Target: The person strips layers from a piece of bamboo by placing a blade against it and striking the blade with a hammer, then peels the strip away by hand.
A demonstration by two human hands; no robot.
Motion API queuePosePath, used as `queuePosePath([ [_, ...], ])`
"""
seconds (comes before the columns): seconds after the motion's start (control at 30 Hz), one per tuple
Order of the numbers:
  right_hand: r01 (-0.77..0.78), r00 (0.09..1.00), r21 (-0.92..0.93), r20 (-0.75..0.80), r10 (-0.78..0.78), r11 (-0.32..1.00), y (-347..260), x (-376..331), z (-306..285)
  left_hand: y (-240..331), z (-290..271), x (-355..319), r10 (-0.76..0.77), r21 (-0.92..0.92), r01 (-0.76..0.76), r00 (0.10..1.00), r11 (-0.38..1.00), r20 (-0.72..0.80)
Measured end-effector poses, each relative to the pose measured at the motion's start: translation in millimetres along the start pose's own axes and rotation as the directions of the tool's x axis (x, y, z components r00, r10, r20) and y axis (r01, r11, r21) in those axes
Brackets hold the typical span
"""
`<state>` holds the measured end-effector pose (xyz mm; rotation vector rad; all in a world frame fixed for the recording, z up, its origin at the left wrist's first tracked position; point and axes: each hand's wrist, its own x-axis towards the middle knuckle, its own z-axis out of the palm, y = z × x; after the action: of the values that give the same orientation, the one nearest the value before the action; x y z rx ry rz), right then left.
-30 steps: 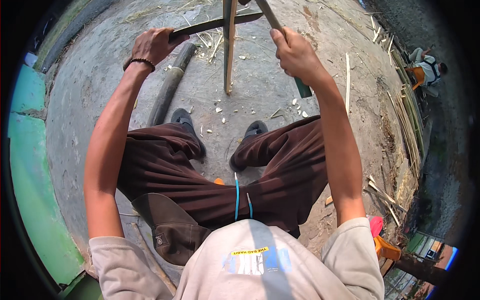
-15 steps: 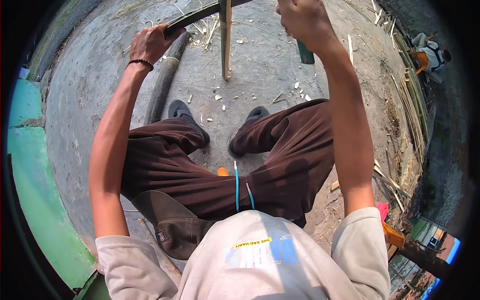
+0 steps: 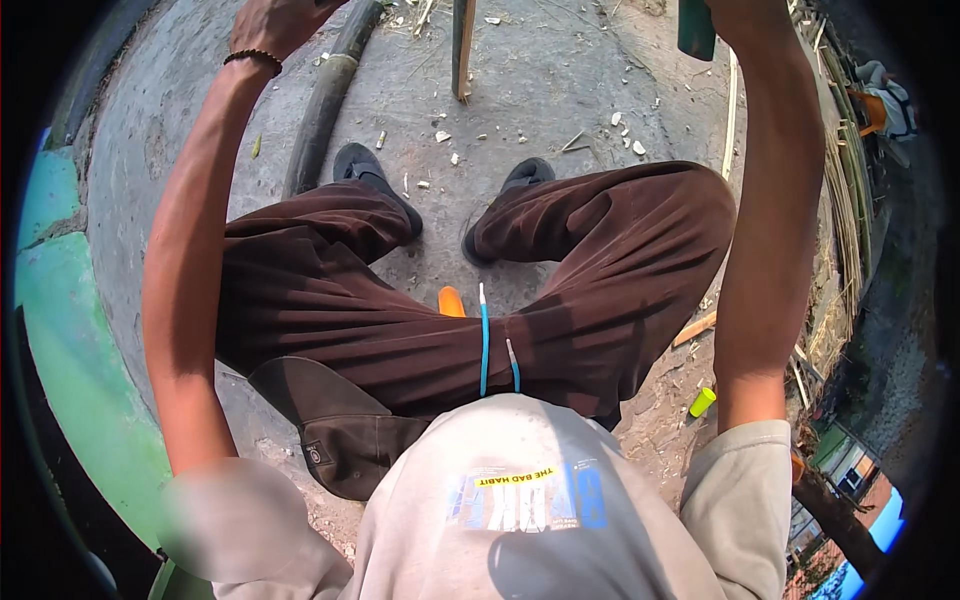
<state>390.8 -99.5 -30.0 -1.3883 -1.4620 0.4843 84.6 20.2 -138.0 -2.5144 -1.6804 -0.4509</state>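
My left hand [image 3: 275, 25], with a beaded bracelet at the wrist, is at the upper edge. Its fingers curl around a dark bar, of which only a sliver shows. My right hand [image 3: 745, 20] is partly cut off at the upper right. It is closed on a dark green cylinder [image 3: 697, 32], whose lower end sticks out below the fist. Between the hands, the lower end of an upright bamboo piece [image 3: 462, 50], dark on one side and pale on the other, comes down near the ground. Its upper part is out of view.
A dark bamboo pole [image 3: 325, 110] lies on the concrete beside my left foot. Pale chips [image 3: 442, 136] are scattered around. A cap [image 3: 350, 430] rests on my lap. A yellow-green cylinder [image 3: 703, 402] lies at my right. Long bamboo strips [image 3: 850, 170] and a seated person [image 3: 888, 105] are farther right.
Both hands have moved up toward the upper edge and apart, the right one outward with the green cylinder. The dark bar has nearly left the view. The yellow-green cylinder now shows.
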Motion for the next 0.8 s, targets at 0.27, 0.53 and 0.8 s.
queuePosePath([
  [0.27, -0.104, 0.972, -0.321, 0.170, 0.165, 0.941, 25.3, -20.9, 37.8, -31.8, 0.2, -8.4, 0.159, 0.163, -0.168, 0.985, 0.972, 0.067],
  [0.53, 0.140, 0.967, -0.521, 0.255, -0.003, 0.842, 123.8, -51.3, 81.3, -31.6, 13.4, -19.5, 0.195, 0.168, -0.197, 0.980, 0.966, 0.030],
  [0.8, 0.065, 0.997, 0.174, -0.038, -0.059, 0.983, 23.9, -20.7, 40.4, -32.8, -8.3, -36.6, 0.216, 0.092, -0.211, 0.976, 0.973, -0.042],
])
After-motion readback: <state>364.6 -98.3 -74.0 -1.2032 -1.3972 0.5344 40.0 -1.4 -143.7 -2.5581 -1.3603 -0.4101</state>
